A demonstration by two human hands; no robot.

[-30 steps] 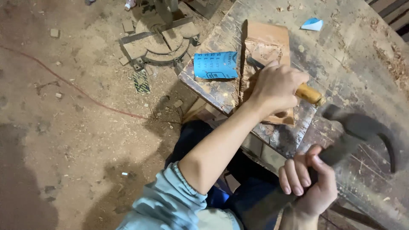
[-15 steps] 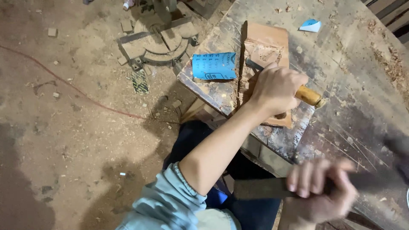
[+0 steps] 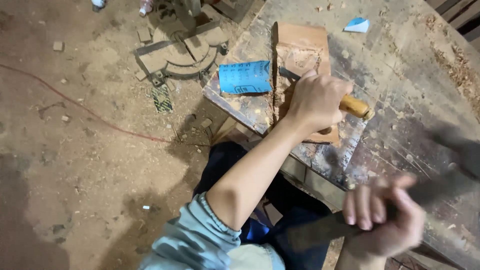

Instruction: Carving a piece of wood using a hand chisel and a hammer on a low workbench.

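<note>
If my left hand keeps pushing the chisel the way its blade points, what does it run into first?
Most likely the carved wooden block: the left hand grips the chisel, whose blade already lies on it. Depth past the block is unclear.

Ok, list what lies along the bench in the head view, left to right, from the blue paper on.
Blue paper → wood block → left hand gripping the chisel → chisel's wooden handle → blue scrap → right hand with the blurred hammer.
</note>
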